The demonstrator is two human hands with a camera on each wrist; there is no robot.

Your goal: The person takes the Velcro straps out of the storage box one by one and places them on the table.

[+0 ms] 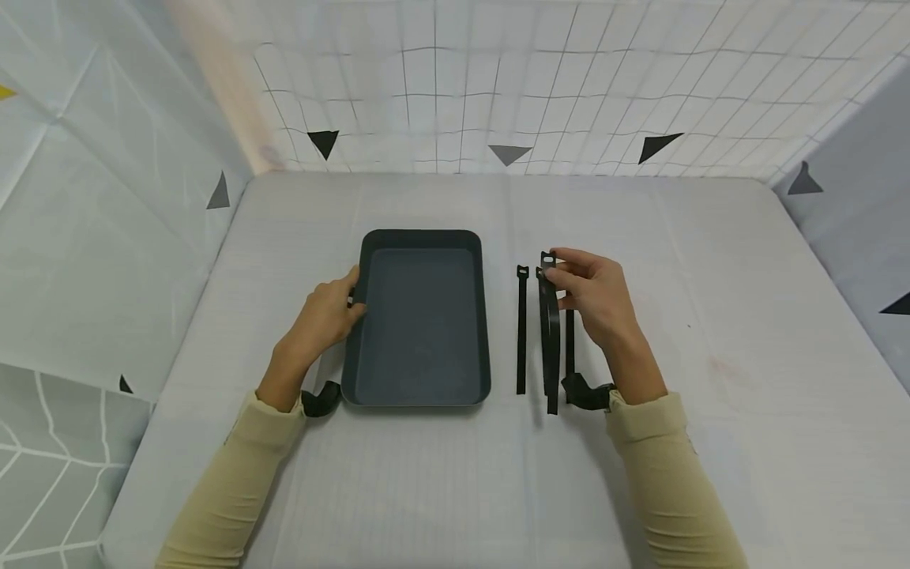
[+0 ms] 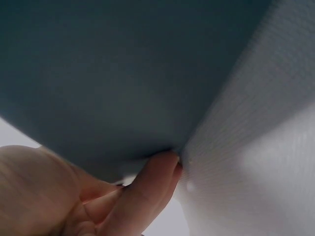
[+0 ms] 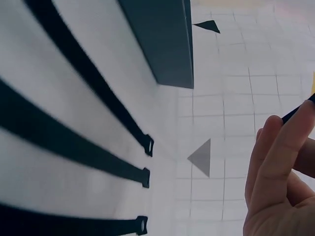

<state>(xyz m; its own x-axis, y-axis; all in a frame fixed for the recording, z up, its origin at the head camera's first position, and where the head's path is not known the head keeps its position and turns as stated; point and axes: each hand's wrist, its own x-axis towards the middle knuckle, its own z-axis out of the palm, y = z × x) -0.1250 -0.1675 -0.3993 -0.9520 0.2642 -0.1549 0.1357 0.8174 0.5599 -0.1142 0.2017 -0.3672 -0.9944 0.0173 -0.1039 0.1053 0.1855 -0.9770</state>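
Observation:
A dark grey rectangular tray (image 1: 419,399) lies on the table. My left hand (image 1: 327,316) grips its left edge; in the left wrist view its fingers (image 2: 147,191) touch the tray's outer wall (image 2: 113,98). Right of the tray, my right hand (image 1: 600,292) pinches a black cable strap (image 1: 553,363) near its slotted head, so that it hangs toward me above the table. Three similar straps lie on the table: one strap (image 1: 522,332) to the left, others partly hidden. The right wrist view shows these lying straps (image 3: 93,78) beside the right hand (image 3: 280,172).
A white-covered table (image 1: 746,332) carries everything. Behind it stands a white wall (image 1: 455,95) with grid lines and dark triangles. Pale sheets (image 1: 107,261) flank the table. Black wrist-worn mounts (image 1: 588,393) hang by both wrists, close to the tray and straps.

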